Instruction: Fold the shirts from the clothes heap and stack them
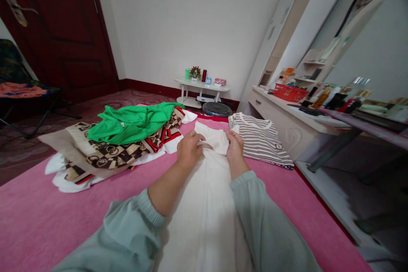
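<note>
A long white garment point(204, 216) lies lengthwise on the pink bed cover point(105, 221), its near part running down between my forearms. At its far end, the cloth is turned over into a small fold. My left hand point(190, 148) grips the left edge of that fold, fingers curled into the cloth. My right hand point(235, 146) pinches the opposite edge. Just right of my right hand lies a folded black-and-white striped top point(259, 138). On the left, a bright green garment point(135, 123) rests on a heap of brown patterned clothing point(111, 155) and white cloth.
A dresser point(274, 108) with a red basket point(289, 92) and several bottles stands along the right side. By the far wall is a low white table point(202, 85) with small items. At left are a folding chair point(28, 93) and a dark red door point(63, 25).
</note>
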Motion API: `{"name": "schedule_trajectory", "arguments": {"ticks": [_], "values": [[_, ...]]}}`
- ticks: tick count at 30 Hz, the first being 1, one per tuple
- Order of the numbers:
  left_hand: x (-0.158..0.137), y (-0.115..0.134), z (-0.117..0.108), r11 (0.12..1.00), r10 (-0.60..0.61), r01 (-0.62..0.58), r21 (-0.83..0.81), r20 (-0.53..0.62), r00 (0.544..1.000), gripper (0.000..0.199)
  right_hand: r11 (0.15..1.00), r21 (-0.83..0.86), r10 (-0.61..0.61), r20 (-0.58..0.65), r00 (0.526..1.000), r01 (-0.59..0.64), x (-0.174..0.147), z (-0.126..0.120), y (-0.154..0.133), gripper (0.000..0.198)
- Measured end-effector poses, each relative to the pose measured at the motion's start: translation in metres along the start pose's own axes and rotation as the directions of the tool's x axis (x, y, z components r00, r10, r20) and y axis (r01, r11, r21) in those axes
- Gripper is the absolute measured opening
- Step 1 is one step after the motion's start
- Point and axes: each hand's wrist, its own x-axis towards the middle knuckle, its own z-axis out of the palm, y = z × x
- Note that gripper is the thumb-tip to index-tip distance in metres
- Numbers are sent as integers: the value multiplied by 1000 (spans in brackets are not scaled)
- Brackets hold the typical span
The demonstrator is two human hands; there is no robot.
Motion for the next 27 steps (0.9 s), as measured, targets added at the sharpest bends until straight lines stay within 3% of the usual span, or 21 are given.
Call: {"name": "schedule_trajectory", "arguments": {"ticks": [4,9,12,15,20,22,24,27], "values": [[-4,3,-5,989,52,-65,130,103,993,20,975,-217,-54,-18,998,49,-1,-3,2,31],[0,-8,3,980,-92,79,185,66,994,25,789,-602,-69,104,992,118,6,-11,-5,45],[3,-14,5,980,-136,126,152,60,989,27,803,-577,-142,56,988,148,13,-14,-11,34],[4,-14,4,994,-97,92,54,92,991,31,832,-525,-198,20,980,178,18,-17,-13,25],[3,-9,0,1000,2,-2,-8,69,998,32,797,-589,-88,111,990,137,18,-21,-14,21],[3,-7,0,1000,-6,6,8,57,998,30,745,-659,26,179,984,100,18,-22,-19,27],[2,-6,1,999,-32,31,22,64,997,25,642,-762,115,210,971,89,20,-24,-24,33],[2,-7,2,997,-70,67,33,77,995,18,509,-845,60,225,973,164,23,-31,-31,30]]}}
